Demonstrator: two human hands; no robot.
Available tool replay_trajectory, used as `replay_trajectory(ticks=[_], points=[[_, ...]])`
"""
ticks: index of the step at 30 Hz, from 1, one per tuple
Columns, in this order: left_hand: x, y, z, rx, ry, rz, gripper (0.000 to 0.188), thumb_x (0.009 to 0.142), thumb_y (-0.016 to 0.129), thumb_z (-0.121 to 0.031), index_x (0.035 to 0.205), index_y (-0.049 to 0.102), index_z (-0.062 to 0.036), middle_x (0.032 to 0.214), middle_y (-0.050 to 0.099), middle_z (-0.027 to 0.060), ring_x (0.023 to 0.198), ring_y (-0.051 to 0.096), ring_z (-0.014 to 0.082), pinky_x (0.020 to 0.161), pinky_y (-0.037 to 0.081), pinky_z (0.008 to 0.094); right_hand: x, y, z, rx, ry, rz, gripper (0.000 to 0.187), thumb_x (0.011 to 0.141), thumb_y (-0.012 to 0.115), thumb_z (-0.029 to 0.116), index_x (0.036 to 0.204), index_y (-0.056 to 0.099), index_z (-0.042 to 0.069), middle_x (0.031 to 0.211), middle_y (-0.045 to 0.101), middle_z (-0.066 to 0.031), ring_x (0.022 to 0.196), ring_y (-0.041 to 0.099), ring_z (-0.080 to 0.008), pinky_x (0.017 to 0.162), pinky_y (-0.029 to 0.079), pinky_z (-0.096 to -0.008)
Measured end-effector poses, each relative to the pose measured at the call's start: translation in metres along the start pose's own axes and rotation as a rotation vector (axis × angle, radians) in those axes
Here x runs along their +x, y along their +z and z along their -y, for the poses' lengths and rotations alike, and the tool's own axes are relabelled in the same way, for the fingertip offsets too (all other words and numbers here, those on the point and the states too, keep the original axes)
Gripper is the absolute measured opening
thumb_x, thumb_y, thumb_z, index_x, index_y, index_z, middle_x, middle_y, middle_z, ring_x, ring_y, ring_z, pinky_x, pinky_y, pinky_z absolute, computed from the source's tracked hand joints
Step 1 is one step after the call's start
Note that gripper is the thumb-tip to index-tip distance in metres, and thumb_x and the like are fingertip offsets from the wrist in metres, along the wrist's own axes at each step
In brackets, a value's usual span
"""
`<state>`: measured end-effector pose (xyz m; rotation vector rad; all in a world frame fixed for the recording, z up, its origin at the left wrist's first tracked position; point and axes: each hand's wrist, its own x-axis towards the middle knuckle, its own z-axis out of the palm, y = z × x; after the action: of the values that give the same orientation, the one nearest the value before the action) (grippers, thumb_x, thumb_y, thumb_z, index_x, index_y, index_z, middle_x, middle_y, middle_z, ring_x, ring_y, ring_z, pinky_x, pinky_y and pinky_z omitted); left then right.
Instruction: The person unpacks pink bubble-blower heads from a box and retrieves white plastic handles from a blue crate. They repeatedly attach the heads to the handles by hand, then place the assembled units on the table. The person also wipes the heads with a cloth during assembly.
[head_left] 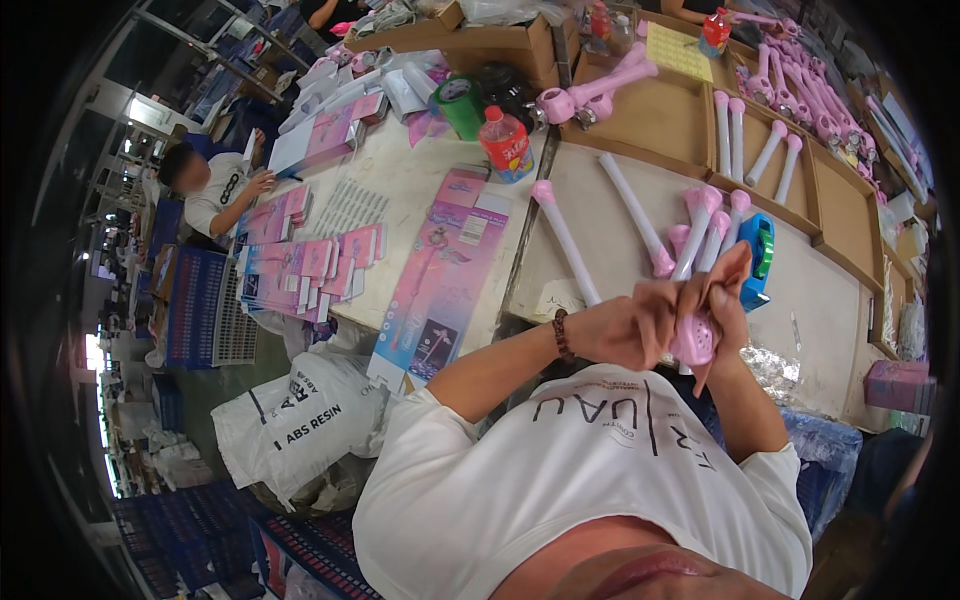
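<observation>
Both my hands meet in front of my chest around a pink plastic toy wand part point(692, 342) with small round holes in its face. My left hand point(635, 322), a beaded bracelet at its wrist, has its fingers closed against the part. A salmon-coloured cloth point(735, 266) is bunched in my right hand point(727, 312) and pressed around the same part. Much of the part is hidden by fingers and cloth. Just beyond lie several white wand tubes with pink ends point(697, 235), beside a blue tape dispenser point(757, 262) with green tape.
Flat printed boxes point(445, 262) and stacked pink-blue packaging point(310, 265) cover the left table. A red-capped bottle point(506, 146) stands near a green tape roll point(459, 108). Cardboard trays point(640, 122) hold more tubes and pink parts. A co-worker point(212, 190) sits at the far left.
</observation>
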<state>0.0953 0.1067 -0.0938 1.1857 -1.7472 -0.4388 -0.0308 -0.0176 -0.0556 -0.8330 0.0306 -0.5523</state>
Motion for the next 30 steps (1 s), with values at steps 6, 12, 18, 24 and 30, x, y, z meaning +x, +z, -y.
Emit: replay_trajectory(ticks=[6,12,18,24,30], points=[[0.004,0.006,0.022,0.246,-0.645,-0.216,0.05,0.066,0.077,-0.016,0.112,0.059,-0.0069,0.1,0.062,0.0139,0.09,0.063,0.03,0.077,0.052,0.0364,0.015,0.018,-0.019,-0.614,-0.001,-0.511,0.013,0.094,0.047,0.016,0.093,0.053,0.004,0.083,0.054,-0.0039,0.075,0.049,-0.0107,0.069,0.04,-0.024],[-0.002,-0.013,0.018,-0.107,-0.228,-0.133,0.046,0.071,0.076,-0.017,0.111,0.057,-0.004,0.086,0.065,0.0095,0.064,0.062,0.0234,0.065,0.054,0.0313,0.034,0.009,0.006,-0.238,-0.013,-0.455,0.024,0.093,0.046,0.025,0.083,0.053,0.004,0.081,0.057,-0.0067,0.075,0.054,-0.0142,0.071,0.044,-0.0272],[-0.023,-0.015,0.02,0.11,-0.492,-0.117,0.03,0.076,0.074,-0.022,0.095,0.061,-0.0032,0.072,0.064,0.0152,0.068,0.065,0.0315,0.061,0.052,0.0378,0.042,0.007,0.0,0.108,0.025,-0.44,0.032,0.093,0.044,0.034,0.105,0.055,0.007,0.106,0.06,-0.014,0.094,0.06,-0.0269,0.087,0.049,-0.0433],[-0.014,0.002,0.027,-0.119,-0.505,-0.219,0.037,0.076,0.073,-0.024,0.104,0.06,-0.0037,0.08,0.067,0.0185,0.076,0.066,0.0346,0.068,0.053,0.0397,0.035,0.034,-0.022,-0.056,-0.108,-0.364,0.044,0.094,0.041,0.045,0.112,0.054,0.007,0.101,0.061,-0.0142,0.081,0.063,-0.034,0.071,0.054,-0.0465],[-0.018,-0.018,0.024,-0.916,-0.798,0.368,0.036,0.074,0.075,-0.021,0.097,0.057,-0.0004,0.069,0.061,0.0084,0.054,0.059,0.018,0.053,0.048,0.0293,0.031,0.027,-0.024,0.183,0.004,-0.165,0.045,0.092,0.048,0.049,0.107,0.055,0.007,0.099,0.062,-0.0113,0.084,0.062,-0.0273,0.076,0.051,-0.0398]])
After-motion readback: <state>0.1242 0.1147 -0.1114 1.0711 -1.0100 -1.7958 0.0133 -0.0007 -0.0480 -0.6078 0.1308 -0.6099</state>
